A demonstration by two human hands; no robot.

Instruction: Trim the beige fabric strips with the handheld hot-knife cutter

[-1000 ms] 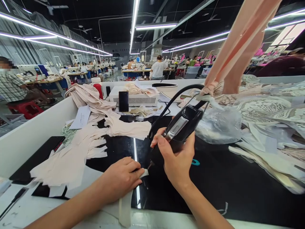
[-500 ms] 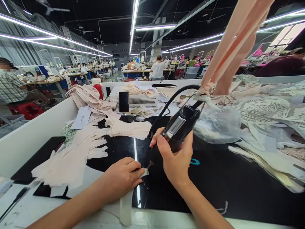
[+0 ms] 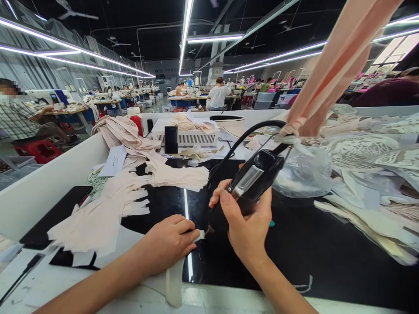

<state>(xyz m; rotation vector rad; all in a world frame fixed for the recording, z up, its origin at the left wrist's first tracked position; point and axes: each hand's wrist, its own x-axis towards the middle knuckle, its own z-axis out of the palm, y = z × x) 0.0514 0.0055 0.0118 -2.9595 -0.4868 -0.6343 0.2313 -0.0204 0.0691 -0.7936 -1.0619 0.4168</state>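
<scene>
My left hand (image 3: 172, 240) presses a cream fabric strip (image 3: 175, 283) onto the black work surface, its fingers together. The strip's short end sticks out past my fingertips, and its tail hangs over the front edge. My right hand (image 3: 247, 224) is closed around a black handheld power tool (image 3: 258, 174) with a metal lever on its side. The tool tilts down to the left, its thin tip close to the strip's end; whether they touch I cannot tell. A black cable (image 3: 242, 137) and pink fabric bands (image 3: 330, 74) run from its upper end.
Cut cream fabric pieces (image 3: 94, 218) lie in stacks to the left, beside a black tablet-like slab (image 3: 55, 213). A phone (image 3: 171, 139) leans against a vented white box (image 3: 193, 136). Plastic bags (image 3: 304, 174) and lace pieces (image 3: 356, 150) are heaped on the right. A teal clip (image 3: 272, 223) is mostly hidden.
My right hand and the tool have shifted slightly right, and the tip sits a little farther from the strip. The hanging bands swing right. My left hand stays on the strip.
</scene>
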